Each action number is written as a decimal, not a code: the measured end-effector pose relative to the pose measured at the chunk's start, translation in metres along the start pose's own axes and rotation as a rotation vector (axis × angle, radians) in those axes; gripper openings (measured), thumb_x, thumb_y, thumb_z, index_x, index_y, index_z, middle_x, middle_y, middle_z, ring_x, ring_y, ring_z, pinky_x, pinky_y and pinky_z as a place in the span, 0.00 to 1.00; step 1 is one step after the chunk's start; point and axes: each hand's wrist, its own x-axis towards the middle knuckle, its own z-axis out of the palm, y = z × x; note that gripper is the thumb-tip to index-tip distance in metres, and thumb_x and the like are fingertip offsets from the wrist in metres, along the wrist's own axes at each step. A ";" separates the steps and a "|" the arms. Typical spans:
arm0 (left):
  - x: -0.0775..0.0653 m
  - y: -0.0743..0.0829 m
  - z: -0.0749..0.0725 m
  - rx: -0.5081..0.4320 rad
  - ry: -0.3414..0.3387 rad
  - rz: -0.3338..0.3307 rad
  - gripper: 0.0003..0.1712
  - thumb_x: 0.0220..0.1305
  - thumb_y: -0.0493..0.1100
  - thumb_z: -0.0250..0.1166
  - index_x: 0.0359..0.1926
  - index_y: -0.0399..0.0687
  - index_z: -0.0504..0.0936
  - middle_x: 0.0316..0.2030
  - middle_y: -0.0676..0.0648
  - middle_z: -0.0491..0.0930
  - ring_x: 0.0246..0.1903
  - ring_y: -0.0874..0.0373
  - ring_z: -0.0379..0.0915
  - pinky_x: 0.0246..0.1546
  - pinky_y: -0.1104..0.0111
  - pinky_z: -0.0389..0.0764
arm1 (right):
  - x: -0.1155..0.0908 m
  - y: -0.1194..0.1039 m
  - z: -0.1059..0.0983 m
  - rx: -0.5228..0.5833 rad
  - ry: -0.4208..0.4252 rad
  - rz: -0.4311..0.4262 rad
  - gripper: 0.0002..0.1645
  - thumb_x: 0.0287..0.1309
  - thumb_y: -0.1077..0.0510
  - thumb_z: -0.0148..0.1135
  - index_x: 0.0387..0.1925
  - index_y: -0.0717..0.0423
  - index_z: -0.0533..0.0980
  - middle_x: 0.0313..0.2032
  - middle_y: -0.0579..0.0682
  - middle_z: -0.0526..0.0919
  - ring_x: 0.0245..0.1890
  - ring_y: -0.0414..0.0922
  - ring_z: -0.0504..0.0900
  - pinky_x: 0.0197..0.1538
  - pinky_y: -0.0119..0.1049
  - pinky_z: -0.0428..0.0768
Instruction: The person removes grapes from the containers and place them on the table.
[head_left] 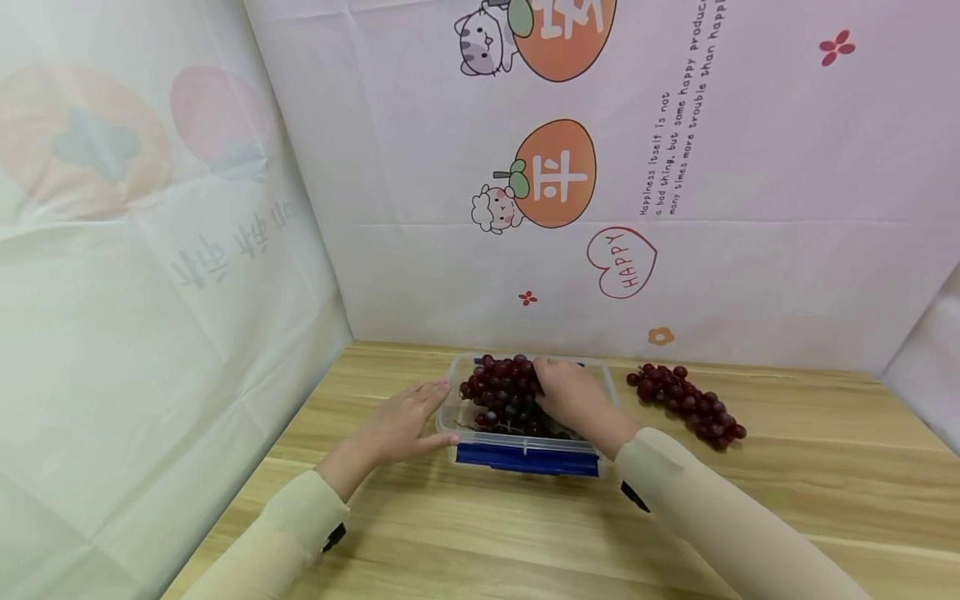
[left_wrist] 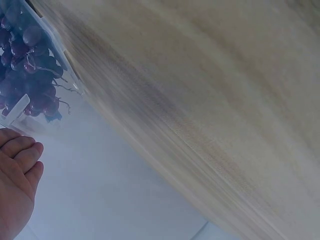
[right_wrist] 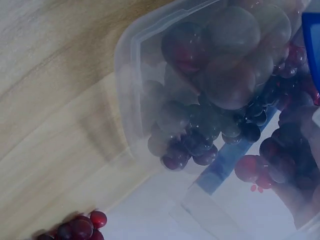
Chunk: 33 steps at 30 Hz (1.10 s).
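A clear plastic storage box (head_left: pixel 442 417) with blue latches (head_left: pixel 527 459) stands on the wooden table, holding dark red grapes. From above, my right hand (head_left: pixel 573 396) reaches into it and grips a bunch of grapes (head_left: pixel 502 383), fingertips partly hidden by fruit. More grapes lie beneath; in the right wrist view grapes (right_wrist: pixel 190 135) show through the cloudy wall. My left hand (head_left: pixel 401 423) touches the box's left side with fingers extended and thumb at the near corner. The left wrist view catches straight fingers (left_wrist: pixel 25 155) beside the box and grapes (left_wrist: pixel 30 60).
Another grape bunch (head_left: pixel 686 404) lies on the table (head_left: pixel 450 533), right of the box. Behind the box rises a white printed cloth (head_left: pixel 420 283), and a similar cloth (head_left: pixel 187 375) hangs along the left side.
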 end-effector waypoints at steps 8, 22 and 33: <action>-0.001 0.001 0.000 0.003 0.005 0.000 0.51 0.67 0.71 0.49 0.72 0.33 0.58 0.71 0.37 0.58 0.70 0.45 0.52 0.69 0.52 0.57 | 0.000 0.002 0.006 -0.220 0.223 -0.174 0.23 0.50 0.61 0.73 0.44 0.67 0.74 0.31 0.55 0.81 0.22 0.48 0.80 0.22 0.39 0.82; -0.001 0.002 -0.001 -0.001 -0.001 -0.011 0.50 0.68 0.69 0.51 0.72 0.32 0.57 0.71 0.37 0.56 0.70 0.45 0.52 0.70 0.53 0.55 | 0.001 0.002 0.007 -0.435 0.310 -0.287 0.25 0.57 0.72 0.65 0.58 0.69 0.74 0.53 0.64 0.80 0.54 0.55 0.79 0.52 0.42 0.81; -0.001 0.002 0.000 -0.024 -0.007 -0.020 0.50 0.68 0.68 0.51 0.73 0.33 0.56 0.71 0.37 0.55 0.70 0.43 0.52 0.70 0.53 0.54 | -0.001 0.002 0.000 -0.456 0.337 -0.335 0.22 0.58 0.73 0.63 0.55 0.70 0.75 0.53 0.64 0.80 0.54 0.55 0.79 0.57 0.47 0.77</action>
